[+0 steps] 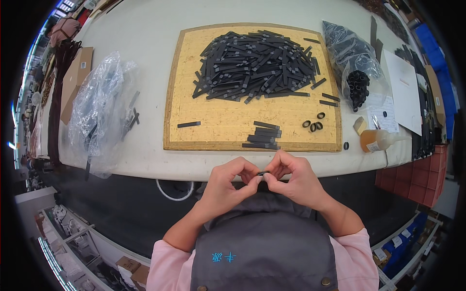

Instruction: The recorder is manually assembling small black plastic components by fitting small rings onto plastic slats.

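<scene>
Both hands meet just below the near edge of the table (145,29) — the left hand (224,186) and right hand (293,180) each pinch, fingertips pressed together, one end of a small black strip (262,173) held between them.

On the table lies a cork board (204,133) bearing a big heap of black strips (256,65), a small stack of strips (263,137) near its front edge, a single strip (189,124) to the left, and three black loops (313,124) to the right.

Left of the board sits a crumpled clear plastic bag (99,111), beside a flat brown cardboard box (75,77). To the right, another clear bag (352,60) holds black loops; white paper sheets (405,89) lie past it, and an amber glue bottle with a white label (378,140) rests on its side near the edge.
</scene>
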Demonstrator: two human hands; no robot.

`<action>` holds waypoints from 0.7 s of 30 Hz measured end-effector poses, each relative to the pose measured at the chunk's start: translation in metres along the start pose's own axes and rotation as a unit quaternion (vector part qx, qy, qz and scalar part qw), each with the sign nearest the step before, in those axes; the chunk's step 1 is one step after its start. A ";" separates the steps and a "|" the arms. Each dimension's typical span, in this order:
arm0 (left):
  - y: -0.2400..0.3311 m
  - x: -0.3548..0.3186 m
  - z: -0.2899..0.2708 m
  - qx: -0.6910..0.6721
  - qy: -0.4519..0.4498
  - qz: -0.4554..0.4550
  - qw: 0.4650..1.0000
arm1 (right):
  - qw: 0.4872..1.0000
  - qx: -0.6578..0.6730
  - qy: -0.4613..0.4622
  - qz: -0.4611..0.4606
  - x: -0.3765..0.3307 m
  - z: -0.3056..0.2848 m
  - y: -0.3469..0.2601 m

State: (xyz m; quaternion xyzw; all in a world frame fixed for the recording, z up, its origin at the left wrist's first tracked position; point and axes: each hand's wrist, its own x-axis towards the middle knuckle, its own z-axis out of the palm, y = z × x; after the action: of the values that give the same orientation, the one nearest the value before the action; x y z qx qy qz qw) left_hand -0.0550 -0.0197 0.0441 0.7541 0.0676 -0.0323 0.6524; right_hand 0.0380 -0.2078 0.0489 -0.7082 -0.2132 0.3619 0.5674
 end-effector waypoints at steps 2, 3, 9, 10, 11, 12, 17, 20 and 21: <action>0.004 -0.003 0.002 0.011 0.008 0.014 1.000 | 0.999 -0.028 0.000 -0.015 -0.004 0.000 -0.005; 0.005 -0.003 0.002 0.022 0.016 0.028 0.999 | 0.998 -0.054 -0.001 -0.030 -0.005 0.000 -0.007; 0.000 -0.003 0.001 0.035 0.022 0.117 0.992 | 1.000 -0.021 -0.007 -0.022 -0.014 -0.003 -0.017; 0.000 -0.003 0.000 0.034 0.023 0.119 0.992 | 0.999 -0.022 -0.007 -0.023 -0.016 -0.005 -0.017; 0.000 -0.003 -0.001 0.042 0.023 0.127 0.991 | 1.000 -0.012 -0.005 -0.018 -0.018 -0.005 -0.018; 0.000 -0.003 -0.001 0.050 0.022 0.134 0.989 | 1.000 -0.002 -0.003 -0.014 -0.019 -0.006 -0.018; -0.002 -0.001 -0.002 0.086 0.031 0.179 0.980 | 0.995 -0.044 0.020 -0.084 -0.018 -0.002 -0.019; -0.004 -0.002 -0.001 0.113 0.038 0.211 0.970 | 0.989 -0.080 0.039 -0.119 -0.018 0.000 -0.016; -0.005 -0.002 0.000 0.121 0.045 0.216 0.968 | 0.984 -0.105 0.049 -0.136 -0.018 0.000 -0.016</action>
State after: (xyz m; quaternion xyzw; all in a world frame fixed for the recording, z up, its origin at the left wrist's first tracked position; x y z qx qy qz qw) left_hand -0.0577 -0.0190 0.0395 0.8248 -0.0720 0.1357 0.5442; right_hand 0.0277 -0.2161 0.0688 -0.7451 -0.3169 0.2216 0.5434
